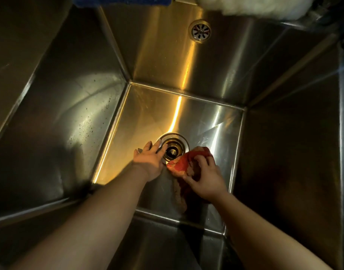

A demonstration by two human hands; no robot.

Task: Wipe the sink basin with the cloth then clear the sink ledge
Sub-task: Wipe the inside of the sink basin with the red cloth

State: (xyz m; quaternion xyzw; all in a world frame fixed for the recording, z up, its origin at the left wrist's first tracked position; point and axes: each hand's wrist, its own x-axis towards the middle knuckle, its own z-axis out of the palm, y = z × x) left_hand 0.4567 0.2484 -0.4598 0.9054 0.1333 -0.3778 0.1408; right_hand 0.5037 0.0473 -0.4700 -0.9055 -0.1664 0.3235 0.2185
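Stainless steel fills the view: a deep sink basin [186, 114] with tall walls, an overflow grille [199, 31] high on the far wall, and a drain [174, 148] set in the floor near the middle. Along the far edge above, a white fluffy thing [260, 6] and a blue item [120, 0] sit on the ledge, too cropped to name. Both arms reach down to the floor. The right hand [206, 178] has its grip closed on a bunched red cloth [183, 164], pressed to the floor just right of the drain. The left hand [149, 158] lies flat, fingers spread wide, holding nothing, touching the drain's left rim. My judgement: wiping is under way around the drain; the left wall shows specks, so it looks unwiped, and the ledge is not yet cleared.
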